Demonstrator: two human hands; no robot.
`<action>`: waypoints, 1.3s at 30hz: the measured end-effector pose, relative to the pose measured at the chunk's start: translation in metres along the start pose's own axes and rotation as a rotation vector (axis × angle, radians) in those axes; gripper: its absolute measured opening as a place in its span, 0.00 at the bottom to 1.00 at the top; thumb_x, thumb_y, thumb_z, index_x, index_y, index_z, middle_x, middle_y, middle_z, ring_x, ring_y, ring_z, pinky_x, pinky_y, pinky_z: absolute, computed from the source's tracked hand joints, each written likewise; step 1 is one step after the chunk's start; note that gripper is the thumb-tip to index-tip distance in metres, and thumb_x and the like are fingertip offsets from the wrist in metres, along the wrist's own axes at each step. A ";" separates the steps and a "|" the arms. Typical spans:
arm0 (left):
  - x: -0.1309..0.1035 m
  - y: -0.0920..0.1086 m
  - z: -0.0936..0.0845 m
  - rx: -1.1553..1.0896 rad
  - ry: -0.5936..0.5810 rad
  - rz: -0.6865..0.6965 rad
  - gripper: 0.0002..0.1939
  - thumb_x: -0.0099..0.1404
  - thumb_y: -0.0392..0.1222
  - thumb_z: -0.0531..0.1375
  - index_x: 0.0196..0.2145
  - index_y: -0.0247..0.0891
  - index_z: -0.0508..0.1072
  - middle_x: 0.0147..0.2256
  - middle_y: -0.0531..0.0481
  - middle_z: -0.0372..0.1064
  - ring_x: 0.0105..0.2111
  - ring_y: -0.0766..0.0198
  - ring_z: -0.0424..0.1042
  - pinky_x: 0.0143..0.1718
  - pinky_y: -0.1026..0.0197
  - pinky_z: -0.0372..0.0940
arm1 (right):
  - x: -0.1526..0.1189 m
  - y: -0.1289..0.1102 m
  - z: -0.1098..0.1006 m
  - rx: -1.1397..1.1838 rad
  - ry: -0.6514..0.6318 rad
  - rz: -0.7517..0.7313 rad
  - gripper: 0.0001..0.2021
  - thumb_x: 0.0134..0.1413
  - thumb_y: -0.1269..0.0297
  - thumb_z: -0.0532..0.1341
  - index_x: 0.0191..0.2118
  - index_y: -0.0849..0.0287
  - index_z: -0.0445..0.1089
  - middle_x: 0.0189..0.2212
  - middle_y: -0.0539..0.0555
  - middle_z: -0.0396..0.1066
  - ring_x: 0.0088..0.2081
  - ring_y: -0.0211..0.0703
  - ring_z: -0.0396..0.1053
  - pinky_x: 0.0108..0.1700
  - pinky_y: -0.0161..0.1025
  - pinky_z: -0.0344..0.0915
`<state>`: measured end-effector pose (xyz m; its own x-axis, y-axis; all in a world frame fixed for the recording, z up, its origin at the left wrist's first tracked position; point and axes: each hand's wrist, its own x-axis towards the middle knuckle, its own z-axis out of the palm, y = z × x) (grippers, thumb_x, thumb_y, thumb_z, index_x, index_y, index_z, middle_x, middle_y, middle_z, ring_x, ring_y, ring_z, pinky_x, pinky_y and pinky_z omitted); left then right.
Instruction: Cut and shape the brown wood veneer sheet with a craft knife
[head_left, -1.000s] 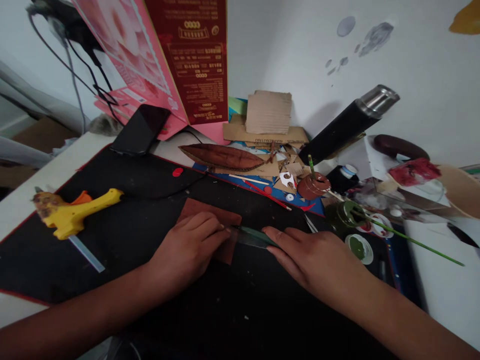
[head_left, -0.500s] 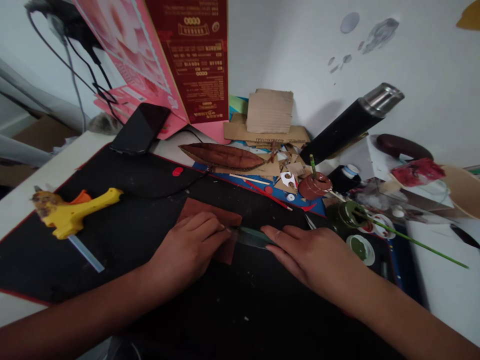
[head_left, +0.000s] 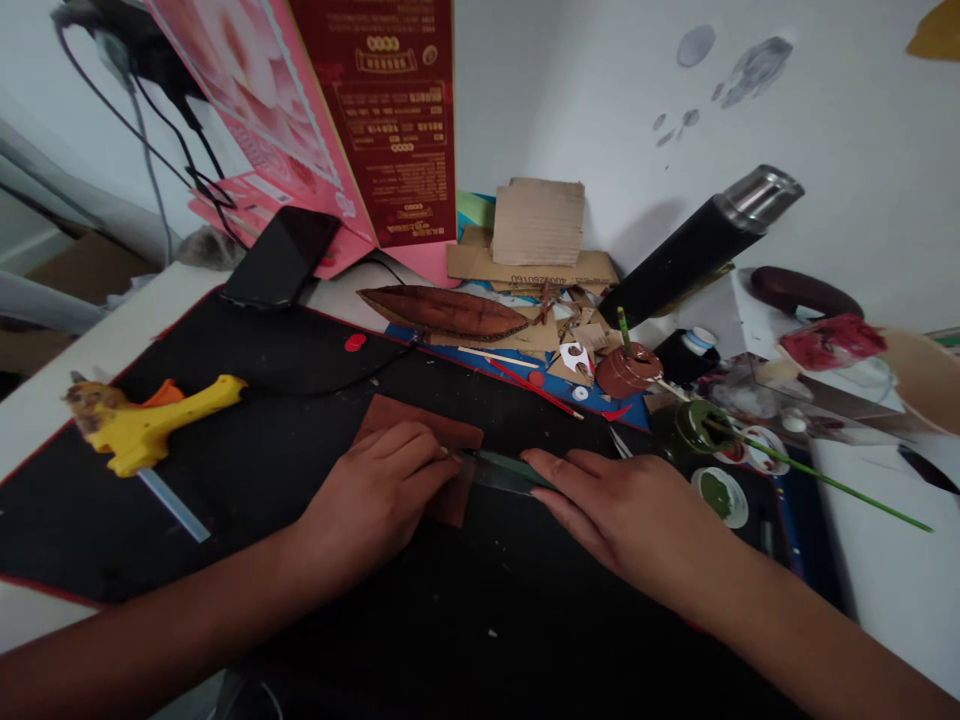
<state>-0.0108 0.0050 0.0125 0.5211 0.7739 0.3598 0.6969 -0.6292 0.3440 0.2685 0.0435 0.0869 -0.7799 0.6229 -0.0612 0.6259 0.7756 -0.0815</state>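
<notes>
A flat, reddish-brown sheet, apparently painted cardboard, lies on the black mat. My left hand rests over it, fingers drawn together and pressing it down, with the fingertips at one end of a clear strip. Between thumb and fingers, my right hand grips a narrow dark green piece that tapers towards the left hand. The clear strip runs alongside the green piece; whether they are one object I cannot tell. Behind the hands sits a brown boat-shaped piece.
On the left lies a yellow glue gun with a glue stick in it. A phone leans near a red and pink box. Cardboard scraps, a black flask, a brown paint jar and a green paint jar stand behind and right.
Both hands stay almost in place. The green piece and clear strip shift only very slightly, and the view moves a touch.
</notes>
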 end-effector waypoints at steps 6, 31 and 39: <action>0.000 0.000 0.000 -0.002 0.009 -0.001 0.12 0.72 0.30 0.55 0.45 0.37 0.78 0.39 0.45 0.75 0.41 0.56 0.73 0.42 0.54 0.71 | 0.002 0.000 0.001 0.004 -0.004 -0.004 0.19 0.76 0.59 0.51 0.59 0.58 0.74 0.33 0.53 0.80 0.25 0.44 0.76 0.25 0.40 0.61; 0.000 0.000 0.000 -0.008 -0.003 -0.002 0.13 0.73 0.30 0.53 0.46 0.36 0.77 0.39 0.46 0.75 0.40 0.53 0.72 0.39 0.52 0.70 | 0.001 -0.004 0.000 -0.227 -0.127 -0.120 0.25 0.64 0.72 0.63 0.66 0.61 0.66 0.32 0.51 0.75 0.24 0.42 0.72 0.24 0.42 0.54; 0.002 0.000 -0.001 -0.017 0.006 -0.002 0.13 0.73 0.30 0.52 0.45 0.36 0.76 0.39 0.47 0.75 0.40 0.54 0.73 0.39 0.53 0.70 | -0.004 -0.003 0.004 -0.204 -0.118 -0.104 0.24 0.65 0.72 0.61 0.66 0.61 0.67 0.32 0.52 0.76 0.23 0.40 0.70 0.24 0.41 0.52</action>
<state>-0.0104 0.0060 0.0141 0.5172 0.7746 0.3641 0.6895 -0.6291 0.3589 0.2698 0.0386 0.0832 -0.8272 0.5322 -0.1800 0.5210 0.8466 0.1087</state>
